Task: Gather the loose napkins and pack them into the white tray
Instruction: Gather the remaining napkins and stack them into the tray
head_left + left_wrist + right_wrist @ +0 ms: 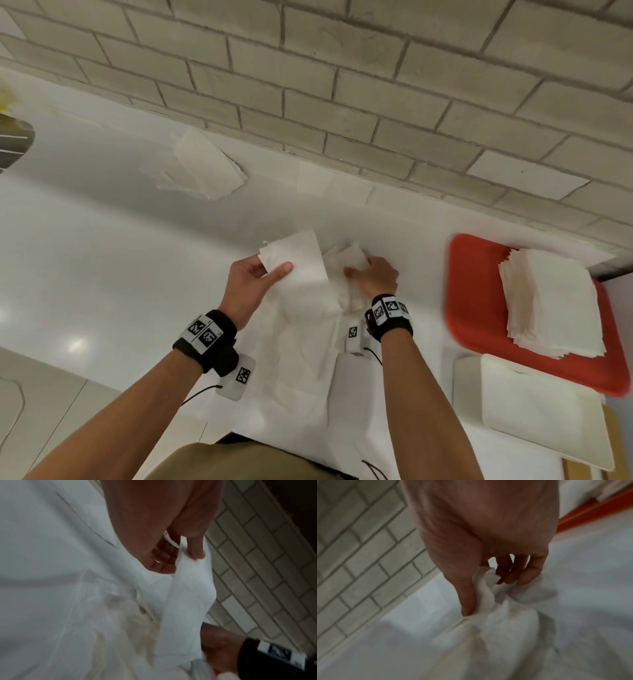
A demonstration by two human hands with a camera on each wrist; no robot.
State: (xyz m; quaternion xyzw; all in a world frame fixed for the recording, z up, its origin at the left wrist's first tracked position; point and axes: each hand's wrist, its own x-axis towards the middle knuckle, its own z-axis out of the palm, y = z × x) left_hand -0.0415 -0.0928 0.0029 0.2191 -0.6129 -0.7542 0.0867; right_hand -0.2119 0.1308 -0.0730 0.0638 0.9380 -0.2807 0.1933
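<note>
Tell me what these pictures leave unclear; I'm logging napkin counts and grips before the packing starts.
- Napkin pile on the counter: white on white and blurred in every view, so no count.
- White tray: head view cuts off its near right corner.
- Left hand fingers: head view hides them behind the held napkin.
- Right hand grip: knuckles cover it in head view; right wrist view is blurred.
- Stack on the red tray: sheets too fine to count.

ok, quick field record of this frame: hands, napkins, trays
left hand: pinches a flat napkin, lifted
right hand: grips a crumpled napkin on the loose pile
white tray: near right, holds a flat white layer
red tray: behind it, bears a neat napkin stack
counter: more napkins by the wall
</note>
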